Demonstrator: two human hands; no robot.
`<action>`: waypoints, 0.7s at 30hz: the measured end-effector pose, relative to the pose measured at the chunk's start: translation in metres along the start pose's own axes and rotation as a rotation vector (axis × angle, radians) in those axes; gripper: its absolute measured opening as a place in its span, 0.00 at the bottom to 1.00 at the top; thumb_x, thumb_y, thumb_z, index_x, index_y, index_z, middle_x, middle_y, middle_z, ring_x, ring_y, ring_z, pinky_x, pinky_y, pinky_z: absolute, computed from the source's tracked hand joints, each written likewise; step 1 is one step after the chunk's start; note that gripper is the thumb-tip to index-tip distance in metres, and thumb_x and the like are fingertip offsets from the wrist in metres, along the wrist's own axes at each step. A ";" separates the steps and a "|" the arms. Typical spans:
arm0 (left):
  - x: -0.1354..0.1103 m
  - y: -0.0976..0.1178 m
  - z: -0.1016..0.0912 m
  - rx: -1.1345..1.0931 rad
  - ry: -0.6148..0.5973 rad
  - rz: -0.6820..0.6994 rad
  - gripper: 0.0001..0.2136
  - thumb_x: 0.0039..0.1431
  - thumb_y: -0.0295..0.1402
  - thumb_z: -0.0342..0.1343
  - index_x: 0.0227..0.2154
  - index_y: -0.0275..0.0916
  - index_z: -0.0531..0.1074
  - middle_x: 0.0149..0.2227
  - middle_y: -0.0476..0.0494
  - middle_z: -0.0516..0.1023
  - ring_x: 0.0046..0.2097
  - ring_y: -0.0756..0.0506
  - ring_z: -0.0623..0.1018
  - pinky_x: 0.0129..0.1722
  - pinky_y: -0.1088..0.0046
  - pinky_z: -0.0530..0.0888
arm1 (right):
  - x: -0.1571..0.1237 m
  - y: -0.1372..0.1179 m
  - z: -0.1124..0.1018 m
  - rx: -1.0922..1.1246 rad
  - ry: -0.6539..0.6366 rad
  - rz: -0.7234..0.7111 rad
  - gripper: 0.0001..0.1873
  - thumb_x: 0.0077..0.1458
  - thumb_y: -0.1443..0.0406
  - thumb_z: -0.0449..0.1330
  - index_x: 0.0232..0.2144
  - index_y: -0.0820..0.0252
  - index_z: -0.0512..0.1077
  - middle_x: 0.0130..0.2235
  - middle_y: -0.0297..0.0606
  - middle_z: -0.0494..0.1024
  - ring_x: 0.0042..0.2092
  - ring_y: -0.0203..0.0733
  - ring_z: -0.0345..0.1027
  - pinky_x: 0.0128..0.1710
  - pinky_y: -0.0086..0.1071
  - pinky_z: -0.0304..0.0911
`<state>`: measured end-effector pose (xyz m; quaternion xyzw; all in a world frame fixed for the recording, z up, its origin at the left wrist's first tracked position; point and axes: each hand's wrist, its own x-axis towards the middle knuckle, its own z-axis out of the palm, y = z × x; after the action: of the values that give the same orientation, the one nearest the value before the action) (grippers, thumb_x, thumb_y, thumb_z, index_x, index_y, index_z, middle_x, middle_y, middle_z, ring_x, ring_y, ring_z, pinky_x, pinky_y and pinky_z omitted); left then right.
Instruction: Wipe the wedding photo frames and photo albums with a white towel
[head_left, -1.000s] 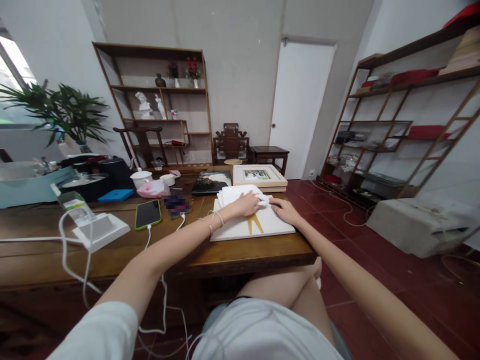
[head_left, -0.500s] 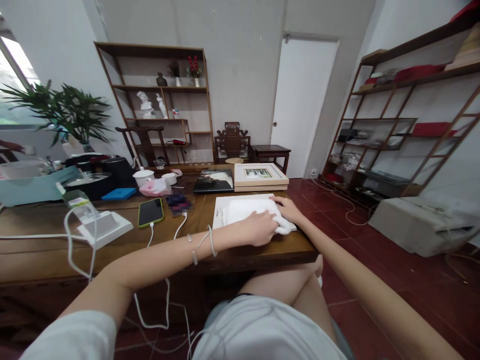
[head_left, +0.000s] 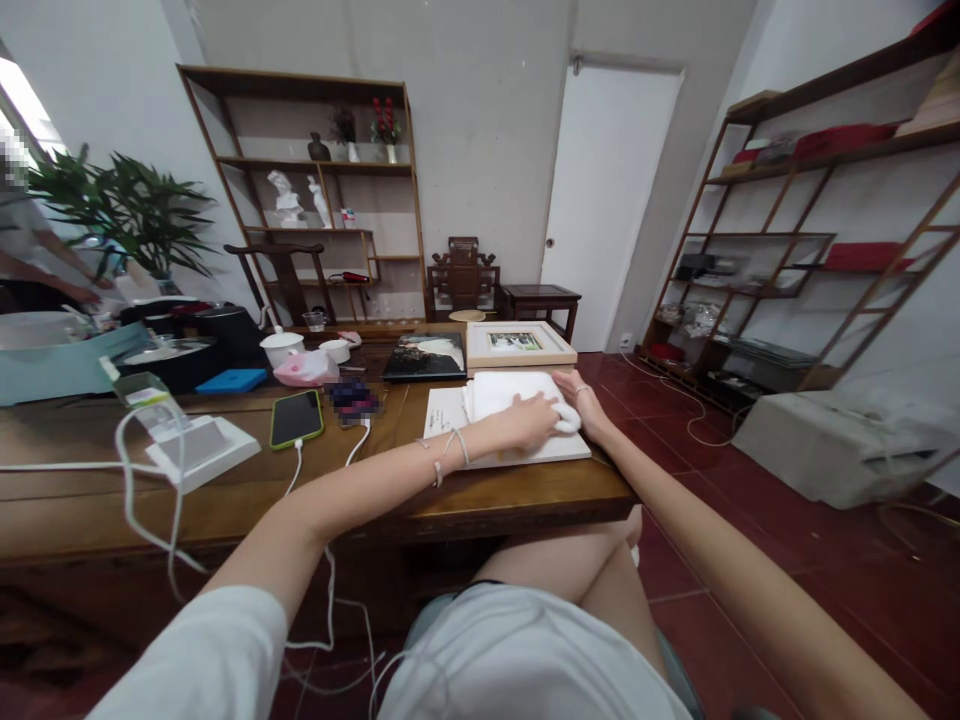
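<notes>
A folded white cloth (head_left: 506, 392), towel-like and fluffy, lies on a flat white board (head_left: 444, 408) near the table's front edge. Small dark writing shows at the board's left side. My left hand (head_left: 534, 420) rests on the cloth's front right part with its fingers stretched and apart. Beside the cloth's right end is my right hand (head_left: 589, 408), fingers extended and touching the cloth's bunched edge; its thumb is partly hidden. Behind the board are a light wooden frame (head_left: 478, 345) with a small picture and a dark picture panel (head_left: 405, 362).
On the table's (head_left: 375, 485) left are a phone (head_left: 296, 418) on a cable, a white box (head_left: 206, 455), a blue box (head_left: 231, 380), a pink bag (head_left: 306, 367) and white cups. White cables hang over the front edge. A person stands far left behind the plant (head_left: 150, 210).
My right hand has turned more upright at the cloth's right edge. The cloth has bunched inward there. My left hand has shifted slightly, and a person has come further into view at left.
</notes>
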<state>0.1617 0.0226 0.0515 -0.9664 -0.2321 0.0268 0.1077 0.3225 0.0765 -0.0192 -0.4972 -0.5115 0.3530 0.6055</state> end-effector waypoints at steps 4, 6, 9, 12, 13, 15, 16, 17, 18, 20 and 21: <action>-0.052 0.048 -0.018 0.033 0.086 0.139 0.11 0.56 0.22 0.45 0.36 0.36 0.71 0.54 0.35 0.64 0.54 0.36 0.64 0.43 0.57 0.70 | -0.003 -0.002 0.000 -0.022 -0.052 0.001 0.33 0.56 0.44 0.40 0.42 0.62 0.72 0.51 0.48 0.72 0.54 0.48 0.65 0.56 0.43 0.56; -0.080 0.058 -0.028 -0.007 0.107 0.235 0.11 0.54 0.20 0.45 0.33 0.35 0.71 0.52 0.36 0.66 0.52 0.37 0.66 0.42 0.61 0.71 | -0.006 -0.003 0.001 -0.099 -0.108 -0.023 0.30 0.55 0.46 0.46 0.39 0.62 0.74 0.49 0.48 0.74 0.53 0.49 0.66 0.56 0.44 0.55; -0.110 0.042 -0.042 -0.156 0.179 0.215 0.12 0.51 0.17 0.45 0.33 0.38 0.70 0.44 0.42 0.73 0.42 0.45 0.73 0.39 0.70 0.70 | -0.012 -0.006 0.001 -0.261 -0.158 -0.076 0.22 0.52 0.52 0.54 0.38 0.63 0.75 0.47 0.47 0.76 0.51 0.50 0.67 0.55 0.44 0.56; -0.119 0.001 -0.052 -0.147 0.284 0.017 0.15 0.49 0.17 0.45 0.36 0.38 0.70 0.39 0.43 0.74 0.39 0.45 0.74 0.39 0.69 0.70 | -0.016 -0.010 0.001 -0.402 -0.204 -0.136 0.18 0.47 0.60 0.59 0.40 0.63 0.75 0.48 0.43 0.75 0.51 0.49 0.67 0.55 0.42 0.56; -0.118 -0.015 -0.052 -0.108 0.317 -0.063 0.17 0.48 0.17 0.44 0.37 0.38 0.70 0.39 0.42 0.74 0.40 0.43 0.74 0.40 0.68 0.70 | -0.017 -0.011 0.002 -0.435 -0.210 -0.145 0.18 0.47 0.61 0.60 0.40 0.62 0.75 0.49 0.43 0.75 0.52 0.48 0.67 0.56 0.41 0.55; -0.115 -0.043 -0.045 -0.039 0.354 -0.173 0.21 0.46 0.15 0.43 0.40 0.38 0.70 0.43 0.40 0.73 0.44 0.42 0.73 0.43 0.66 0.70 | -0.019 -0.014 0.002 -0.479 -0.202 -0.141 0.18 0.47 0.63 0.59 0.41 0.63 0.74 0.49 0.44 0.74 0.52 0.47 0.66 0.56 0.40 0.54; -0.112 -0.055 -0.038 -0.015 0.348 -0.189 0.21 0.46 0.15 0.42 0.42 0.38 0.69 0.45 0.40 0.72 0.46 0.42 0.72 0.46 0.65 0.69 | -0.020 -0.015 0.003 -0.493 -0.196 -0.134 0.18 0.47 0.63 0.59 0.41 0.64 0.74 0.49 0.44 0.74 0.53 0.46 0.66 0.57 0.39 0.54; -0.109 -0.065 -0.029 0.006 0.323 -0.198 0.21 0.47 0.15 0.42 0.43 0.37 0.69 0.47 0.39 0.71 0.49 0.42 0.70 0.49 0.65 0.67 | -0.021 -0.017 0.003 -0.503 -0.194 -0.128 0.18 0.48 0.64 0.58 0.42 0.64 0.74 0.50 0.45 0.73 0.53 0.46 0.65 0.57 0.39 0.54; -0.106 -0.073 -0.018 0.023 0.283 -0.208 0.21 0.47 0.16 0.42 0.44 0.36 0.68 0.50 0.38 0.69 0.52 0.42 0.68 0.51 0.64 0.66 | -0.021 -0.018 0.003 -0.512 -0.197 -0.125 0.18 0.48 0.64 0.58 0.42 0.64 0.74 0.50 0.46 0.73 0.53 0.46 0.65 0.57 0.39 0.54; -0.099 -0.084 0.005 0.052 0.173 -0.268 0.23 0.48 0.16 0.42 0.46 0.35 0.67 0.57 0.36 0.62 0.58 0.40 0.61 0.54 0.60 0.63 | -0.023 -0.019 0.004 -0.525 -0.196 -0.122 0.18 0.48 0.65 0.58 0.43 0.64 0.73 0.51 0.45 0.73 0.54 0.46 0.64 0.57 0.39 0.54; -0.096 -0.088 0.015 0.055 0.114 -0.293 0.24 0.48 0.16 0.42 0.48 0.36 0.66 0.60 0.36 0.58 0.60 0.38 0.58 0.54 0.56 0.62 | -0.023 -0.020 0.004 -0.529 -0.192 -0.124 0.18 0.47 0.65 0.58 0.42 0.63 0.74 0.51 0.44 0.73 0.54 0.46 0.64 0.57 0.40 0.53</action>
<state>0.0358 0.0587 0.0570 -0.9188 -0.3631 -0.0379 0.1501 0.3118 0.0507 -0.0067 -0.5700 -0.6703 0.2151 0.4237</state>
